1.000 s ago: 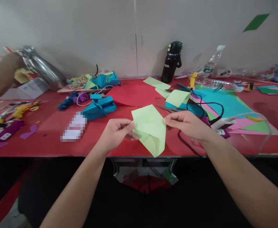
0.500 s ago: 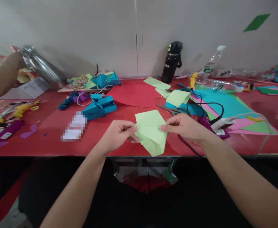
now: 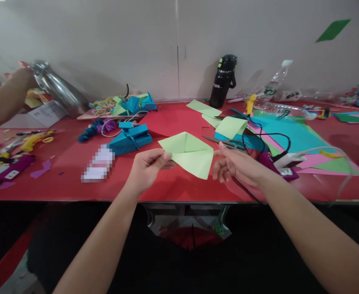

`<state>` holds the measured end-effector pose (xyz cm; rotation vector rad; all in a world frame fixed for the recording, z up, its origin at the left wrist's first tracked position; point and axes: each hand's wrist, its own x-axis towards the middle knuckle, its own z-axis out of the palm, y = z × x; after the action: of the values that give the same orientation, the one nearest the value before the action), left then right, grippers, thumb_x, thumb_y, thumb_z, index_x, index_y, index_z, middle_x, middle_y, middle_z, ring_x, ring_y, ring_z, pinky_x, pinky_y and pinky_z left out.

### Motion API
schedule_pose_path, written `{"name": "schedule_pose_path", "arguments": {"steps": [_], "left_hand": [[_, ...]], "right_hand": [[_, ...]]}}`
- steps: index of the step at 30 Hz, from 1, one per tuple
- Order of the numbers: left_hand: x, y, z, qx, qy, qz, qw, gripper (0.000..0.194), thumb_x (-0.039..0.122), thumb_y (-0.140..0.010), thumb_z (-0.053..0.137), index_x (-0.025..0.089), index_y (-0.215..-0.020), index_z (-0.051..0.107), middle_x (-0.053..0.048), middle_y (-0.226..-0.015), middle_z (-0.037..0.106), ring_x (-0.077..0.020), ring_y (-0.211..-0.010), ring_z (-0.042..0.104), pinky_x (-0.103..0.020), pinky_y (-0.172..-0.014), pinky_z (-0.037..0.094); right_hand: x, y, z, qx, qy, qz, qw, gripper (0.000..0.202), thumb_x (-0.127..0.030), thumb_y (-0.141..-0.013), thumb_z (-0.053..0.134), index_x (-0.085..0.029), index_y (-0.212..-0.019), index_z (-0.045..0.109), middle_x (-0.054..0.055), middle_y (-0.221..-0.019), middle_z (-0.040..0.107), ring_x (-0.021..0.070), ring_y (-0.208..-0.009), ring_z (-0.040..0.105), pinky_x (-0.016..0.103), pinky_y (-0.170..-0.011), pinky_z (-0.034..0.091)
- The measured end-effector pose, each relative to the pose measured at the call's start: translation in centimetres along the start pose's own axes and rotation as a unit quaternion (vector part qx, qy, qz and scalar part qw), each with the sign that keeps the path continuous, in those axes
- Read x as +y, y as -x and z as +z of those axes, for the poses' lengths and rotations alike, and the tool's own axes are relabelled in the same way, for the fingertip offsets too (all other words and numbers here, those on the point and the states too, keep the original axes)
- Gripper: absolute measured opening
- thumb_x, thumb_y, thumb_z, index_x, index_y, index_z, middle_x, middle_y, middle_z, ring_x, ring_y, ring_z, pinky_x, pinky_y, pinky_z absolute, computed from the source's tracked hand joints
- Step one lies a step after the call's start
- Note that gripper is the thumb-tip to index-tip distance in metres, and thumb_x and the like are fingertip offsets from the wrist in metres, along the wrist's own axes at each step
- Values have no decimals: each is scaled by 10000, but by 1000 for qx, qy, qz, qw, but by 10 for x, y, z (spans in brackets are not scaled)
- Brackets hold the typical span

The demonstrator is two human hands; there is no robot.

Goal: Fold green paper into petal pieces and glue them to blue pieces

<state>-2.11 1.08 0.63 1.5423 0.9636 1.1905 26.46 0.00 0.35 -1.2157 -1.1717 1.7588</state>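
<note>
A light green folded paper (image 3: 194, 157) hangs above the front of the red table, its creases and a folded flap facing me. Thumb and fingers of my left hand (image 3: 148, 165) pinch its left edge. Close beside the paper's right edge is my right hand (image 3: 236, 165), fingers apart and partly curled; whether a fingertip touches the paper I cannot tell. Behind my right hand lie scissors (image 3: 225, 141), partly over blue paper. Left of the paper sit folded blue paper pieces (image 3: 130, 138) and a blurred-out white item (image 3: 99, 164).
A black bottle (image 3: 224, 81) stands against the wall. Coloured sheets (image 3: 302, 130), a clear plastic bottle (image 3: 285, 109), a purple power strip (image 3: 285, 169) and cables lie at right. At far left another person's hand (image 3: 21, 79) is at a steel flask (image 3: 59, 87), near a yellow glue gun (image 3: 34, 141).
The green paper has turned and risen slightly, showing a different folded side. My right hand has let go of its edge and opened; my left hand still pinches it.
</note>
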Motion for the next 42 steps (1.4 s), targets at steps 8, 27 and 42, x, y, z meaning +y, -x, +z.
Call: {"name": "schedule_pose_path", "arguments": {"steps": [8,27,42], "left_hand": [[10,3,-1,-155,-110,131,973,197,282,-962,612,209,-1017,787,-114,-1113,776,-248,-1070,731,-365,-943,599],[0,17,5,-144,-307,285,897,509,3,-940,442,240,-1350,629,-128,-1494,546,-221,-1354,558,-373,-1085,522],[-19,14,51,29,196,-184,963,543,367,-793,821,114,-1237,636,-162,-1082,749,-253,-932,730,-351,-797,592]], "right_hand": [[9,-2,28,-10,-89,-17,996,334,-391,-887,714,-227,-1177,692,87,-1206,720,194,-984,705,289,-771,594],[15,-8,18,27,-46,-43,998,315,-382,-832,793,-206,-1090,748,96,-1159,755,201,-976,723,311,-831,608],[22,-8,34,162,81,-245,952,351,-356,-846,760,-185,-1149,711,103,-1115,780,266,-973,754,384,-822,629]]}}
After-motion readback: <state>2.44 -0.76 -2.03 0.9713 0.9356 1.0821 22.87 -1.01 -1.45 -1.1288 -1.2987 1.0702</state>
